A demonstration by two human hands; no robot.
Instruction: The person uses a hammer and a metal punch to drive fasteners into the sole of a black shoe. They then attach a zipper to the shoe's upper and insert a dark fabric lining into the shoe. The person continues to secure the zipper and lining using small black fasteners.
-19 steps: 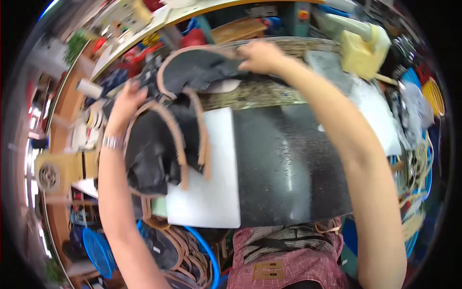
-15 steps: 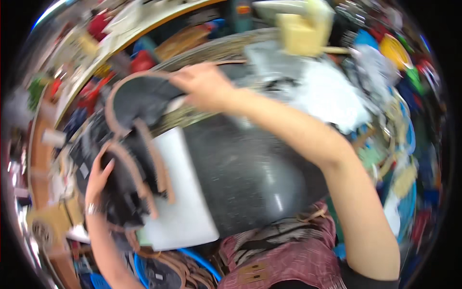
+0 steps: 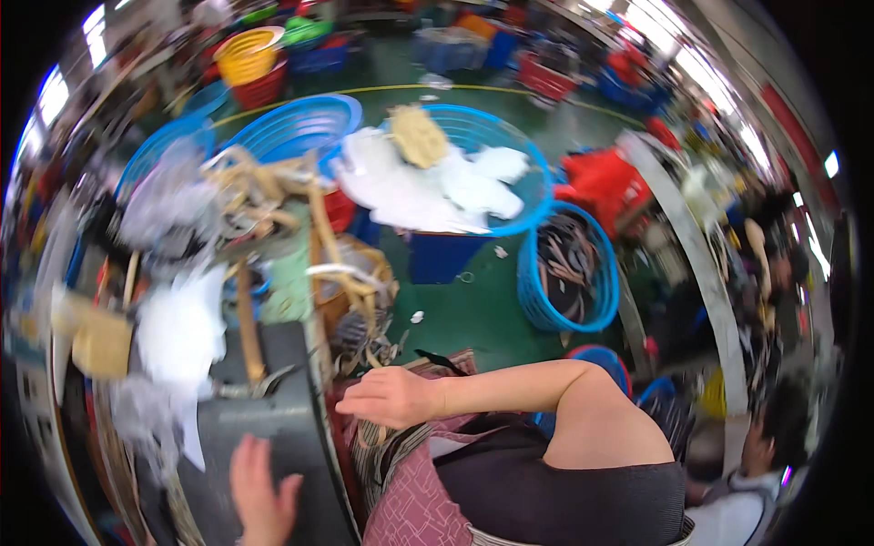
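Note:
My left hand (image 3: 262,491) is low in the view, over a black work surface (image 3: 273,432), with fingers stretched, thumb apart and nothing in it. My right hand (image 3: 390,398) is beside the surface's edge, in front of my pink patterned apron (image 3: 419,496). Its fingers are stretched out, and I see nothing in them. Ahead of my left hand, a dark curved metal tool (image 3: 259,386) lies at the end of a brown strip (image 3: 248,318). White sheet material (image 3: 180,332) and crumpled clear plastic (image 3: 150,419) lie to the left.
A yellow block (image 3: 100,346) stands far left. Tan offcut strips (image 3: 255,187) pile up ahead. A blue basket (image 3: 537,187) holds white pieces; another blue basket (image 3: 569,309) holds dark and tan strips on the green floor (image 3: 455,318). A person (image 3: 751,464) is at lower right.
My view has swung to the right, toward the baskets and floor. The curved dark pieces with tan edges that my hands were on are out of view; both hands are off them.

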